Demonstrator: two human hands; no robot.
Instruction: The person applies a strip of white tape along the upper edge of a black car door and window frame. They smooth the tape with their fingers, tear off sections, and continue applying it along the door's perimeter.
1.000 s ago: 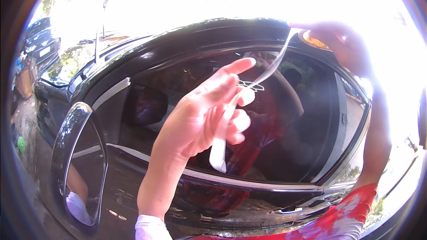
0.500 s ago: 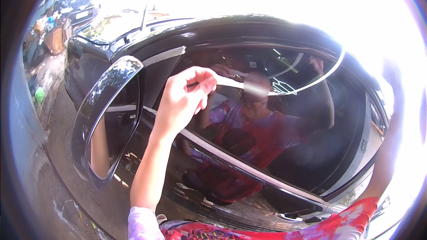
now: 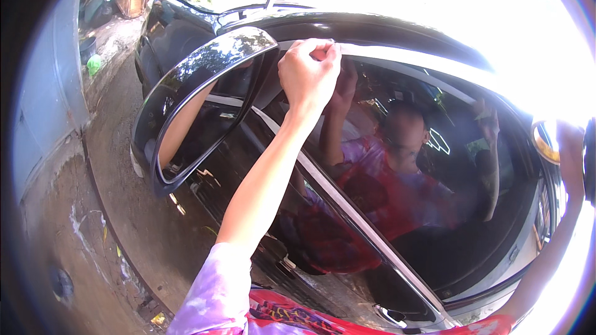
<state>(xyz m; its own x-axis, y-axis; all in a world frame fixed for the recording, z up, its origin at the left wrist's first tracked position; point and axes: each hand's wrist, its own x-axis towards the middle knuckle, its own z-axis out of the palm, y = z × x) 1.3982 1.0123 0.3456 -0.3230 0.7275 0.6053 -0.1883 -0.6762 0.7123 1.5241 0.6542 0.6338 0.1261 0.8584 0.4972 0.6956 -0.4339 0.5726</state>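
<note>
My left hand [image 3: 310, 74] pinches the end of a pale strip of masking tape [image 3: 410, 56] at the upper front corner of a dark car's side window [image 3: 434, 211]. Stretched taut, the strip runs right along the upper window frame into bright glare. At its far end is a roll of tape [image 3: 546, 144], held at my right hand [image 3: 568, 136]; glare washes out much of those fingers. The window mirrors my shirt and arms.
A black side mirror [image 3: 205, 105] sticks out beside my left forearm. A light band [image 3: 372, 229] lines the window's lower edge. At left stand a blue-grey wall [image 3: 49, 105] and a basket [image 3: 130, 1] among clutter. A door handle [image 3: 390, 316] is low down.
My left hand has moved up and right, to the upper window frame. The tape, slack and curved before, is now straight along it. The view has shifted, and the roll now shows at the right.
</note>
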